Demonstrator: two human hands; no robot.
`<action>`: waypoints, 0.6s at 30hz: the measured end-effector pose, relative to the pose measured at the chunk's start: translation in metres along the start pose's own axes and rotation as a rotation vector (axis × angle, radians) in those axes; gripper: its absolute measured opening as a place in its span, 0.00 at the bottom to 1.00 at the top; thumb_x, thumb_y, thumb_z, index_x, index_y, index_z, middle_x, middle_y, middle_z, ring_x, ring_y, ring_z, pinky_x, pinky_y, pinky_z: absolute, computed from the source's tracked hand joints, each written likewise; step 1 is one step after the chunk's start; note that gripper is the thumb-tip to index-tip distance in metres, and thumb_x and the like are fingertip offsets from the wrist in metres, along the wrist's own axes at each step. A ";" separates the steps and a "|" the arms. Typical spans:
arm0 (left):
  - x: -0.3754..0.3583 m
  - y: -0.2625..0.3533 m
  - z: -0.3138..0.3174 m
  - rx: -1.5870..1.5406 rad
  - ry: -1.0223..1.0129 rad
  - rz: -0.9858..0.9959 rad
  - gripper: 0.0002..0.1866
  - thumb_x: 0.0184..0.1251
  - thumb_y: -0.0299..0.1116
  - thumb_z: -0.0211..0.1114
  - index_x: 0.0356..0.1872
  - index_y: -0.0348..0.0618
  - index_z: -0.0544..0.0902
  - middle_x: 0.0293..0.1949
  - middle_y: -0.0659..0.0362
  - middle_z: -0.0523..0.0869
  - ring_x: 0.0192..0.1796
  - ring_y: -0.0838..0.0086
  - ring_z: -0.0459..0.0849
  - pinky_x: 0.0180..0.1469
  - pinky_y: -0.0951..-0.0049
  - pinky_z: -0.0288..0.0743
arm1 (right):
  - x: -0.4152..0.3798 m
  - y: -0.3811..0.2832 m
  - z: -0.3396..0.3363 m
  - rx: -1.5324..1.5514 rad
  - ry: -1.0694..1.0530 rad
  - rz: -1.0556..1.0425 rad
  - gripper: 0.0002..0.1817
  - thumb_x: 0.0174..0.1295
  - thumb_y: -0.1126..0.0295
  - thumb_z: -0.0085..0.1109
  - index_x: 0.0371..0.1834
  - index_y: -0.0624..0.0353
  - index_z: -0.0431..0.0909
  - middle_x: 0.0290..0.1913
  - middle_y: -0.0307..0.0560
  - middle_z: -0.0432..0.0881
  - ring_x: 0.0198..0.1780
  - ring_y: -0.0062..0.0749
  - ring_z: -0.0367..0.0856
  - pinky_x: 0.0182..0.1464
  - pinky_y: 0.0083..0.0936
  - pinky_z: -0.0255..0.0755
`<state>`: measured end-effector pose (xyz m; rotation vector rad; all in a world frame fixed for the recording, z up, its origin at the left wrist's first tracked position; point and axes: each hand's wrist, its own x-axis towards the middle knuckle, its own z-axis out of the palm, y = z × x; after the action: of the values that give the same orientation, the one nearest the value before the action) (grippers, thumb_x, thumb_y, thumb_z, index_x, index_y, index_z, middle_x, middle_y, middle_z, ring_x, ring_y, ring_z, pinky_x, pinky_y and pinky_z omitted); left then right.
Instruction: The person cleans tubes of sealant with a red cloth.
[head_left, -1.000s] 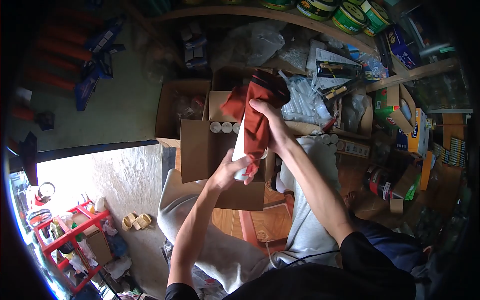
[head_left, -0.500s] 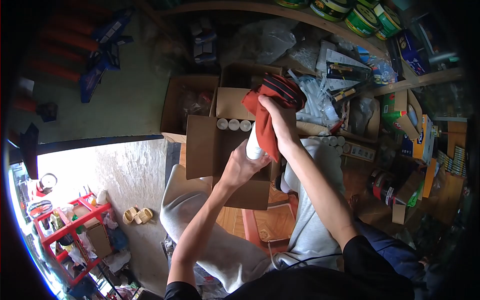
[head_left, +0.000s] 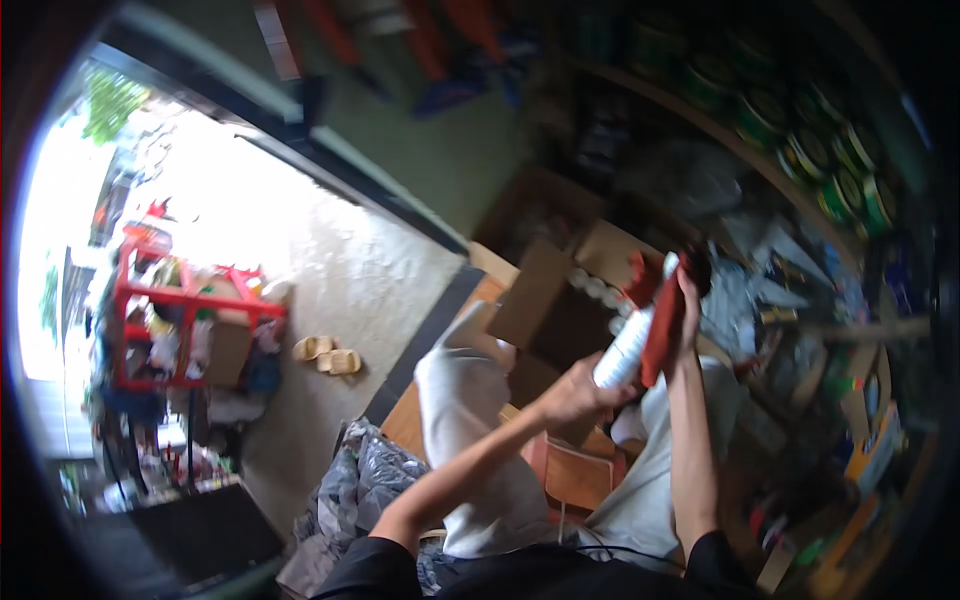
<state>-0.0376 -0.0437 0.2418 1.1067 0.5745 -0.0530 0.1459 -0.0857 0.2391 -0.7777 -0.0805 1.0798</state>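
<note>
Clasping the lower end of a white tube (head_left: 622, 350) in our left hand (head_left: 590, 392), we hold it tilted above our lap, its top leaning to the right. Our right hand (head_left: 688, 312) is clamped on a red cloth (head_left: 660, 335), which lies against the right side of the tube and bunches around its upper end. Just beyond our hands we see an open cardboard box (head_left: 532, 298) with its flaps spread, and a row of white round ends (head_left: 594, 288) showing inside it. Below our forearms are our grey trousers (head_left: 468, 400), with a reddish stool (head_left: 575, 475) between the legs. Off to our left we have a pair of tan slippers (head_left: 328, 355) on the floor and a red rack (head_left: 190, 298) full of mixed goods. Green cans (head_left: 808, 152), blurred, line a shelf at upper right.
</note>
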 end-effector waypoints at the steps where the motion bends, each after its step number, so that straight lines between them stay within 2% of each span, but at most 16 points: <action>1: -0.017 -0.005 0.005 0.027 0.012 -0.003 0.20 0.57 0.39 0.74 0.45 0.40 0.77 0.29 0.64 0.80 0.23 0.83 0.77 0.25 0.78 0.71 | -0.012 0.004 -0.001 0.010 -0.039 0.058 0.30 0.67 0.43 0.50 0.59 0.58 0.73 0.45 0.45 0.81 0.36 0.34 0.82 0.39 0.30 0.76; 3: -0.057 -0.007 0.024 0.020 0.159 0.045 0.16 0.59 0.41 0.70 0.39 0.41 0.80 0.25 0.66 0.79 0.23 0.83 0.76 0.24 0.80 0.69 | -0.041 0.016 0.019 -0.100 0.057 0.032 0.30 0.65 0.43 0.55 0.58 0.56 0.73 0.45 0.43 0.80 0.36 0.33 0.81 0.40 0.29 0.76; 5: -0.093 -0.022 0.030 -0.096 0.199 -0.017 0.18 0.57 0.40 0.70 0.43 0.39 0.81 0.32 0.64 0.81 0.29 0.82 0.78 0.30 0.79 0.70 | -0.080 0.011 0.079 -0.168 0.095 0.214 0.30 0.62 0.46 0.60 0.60 0.55 0.73 0.49 0.42 0.80 0.44 0.32 0.81 0.47 0.28 0.75; 7: -0.137 -0.029 0.038 -0.096 0.281 0.032 0.18 0.58 0.39 0.69 0.45 0.39 0.80 0.31 0.64 0.82 0.28 0.82 0.78 0.29 0.79 0.72 | -0.108 0.022 0.115 -0.201 0.058 0.295 0.28 0.62 0.53 0.64 0.61 0.55 0.72 0.52 0.43 0.79 0.51 0.31 0.79 0.55 0.28 0.71; 8: -0.156 -0.027 0.038 -0.091 0.326 0.057 0.18 0.58 0.39 0.69 0.46 0.39 0.80 0.30 0.64 0.82 0.27 0.82 0.78 0.29 0.79 0.73 | -0.105 0.046 0.099 -0.312 -0.032 0.167 0.27 0.63 0.56 0.64 0.62 0.56 0.72 0.54 0.43 0.79 0.54 0.31 0.77 0.60 0.28 0.69; 9: -0.172 -0.019 0.039 -0.006 0.402 0.151 0.19 0.58 0.38 0.69 0.47 0.39 0.80 0.32 0.63 0.83 0.29 0.81 0.79 0.32 0.77 0.74 | -0.111 0.054 0.117 -0.415 -0.107 0.030 0.26 0.63 0.60 0.64 0.62 0.58 0.72 0.55 0.42 0.78 0.57 0.30 0.76 0.64 0.29 0.66; 11: -0.211 0.003 0.046 0.167 0.562 0.321 0.20 0.58 0.36 0.70 0.49 0.37 0.79 0.35 0.62 0.84 0.34 0.80 0.81 0.39 0.75 0.77 | -0.168 0.052 0.155 -0.412 -0.102 0.215 0.25 0.63 0.64 0.65 0.62 0.61 0.73 0.57 0.41 0.77 0.59 0.29 0.75 0.66 0.29 0.65; 12: -0.234 0.032 0.052 0.104 0.523 0.233 0.21 0.57 0.33 0.70 0.50 0.35 0.78 0.38 0.60 0.85 0.39 0.78 0.82 0.46 0.73 0.78 | -0.179 0.058 0.164 -0.471 -0.135 0.146 0.26 0.63 0.64 0.65 0.63 0.61 0.73 0.58 0.40 0.76 0.59 0.29 0.75 0.66 0.28 0.65; 15: -0.276 0.055 0.072 0.138 0.527 0.180 0.20 0.56 0.31 0.70 0.50 0.35 0.78 0.38 0.60 0.85 0.38 0.78 0.82 0.45 0.73 0.78 | -0.208 0.067 0.159 -0.558 -0.235 -0.015 0.28 0.62 0.65 0.66 0.65 0.60 0.71 0.59 0.39 0.75 0.60 0.27 0.74 0.66 0.26 0.64; 17: -0.291 0.021 0.077 0.019 0.402 0.147 0.21 0.57 0.36 0.71 0.49 0.37 0.78 0.37 0.62 0.84 0.37 0.80 0.81 0.42 0.74 0.77 | -0.200 0.065 0.141 -0.478 -0.348 -0.059 0.30 0.62 0.66 0.67 0.67 0.59 0.70 0.60 0.40 0.75 0.61 0.27 0.73 0.67 0.25 0.64; 18: -0.293 -0.009 0.075 -0.024 0.267 0.210 0.22 0.57 0.38 0.71 0.50 0.37 0.77 0.37 0.63 0.83 0.36 0.80 0.80 0.40 0.76 0.76 | -0.201 0.059 0.141 -0.463 -0.379 -0.044 0.30 0.61 0.66 0.67 0.66 0.59 0.70 0.60 0.40 0.75 0.61 0.27 0.74 0.66 0.25 0.64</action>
<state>-0.2598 -0.1820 0.3934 1.1537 0.6909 0.2872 -0.0580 -0.1611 0.3678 -0.9670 -0.6856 1.1718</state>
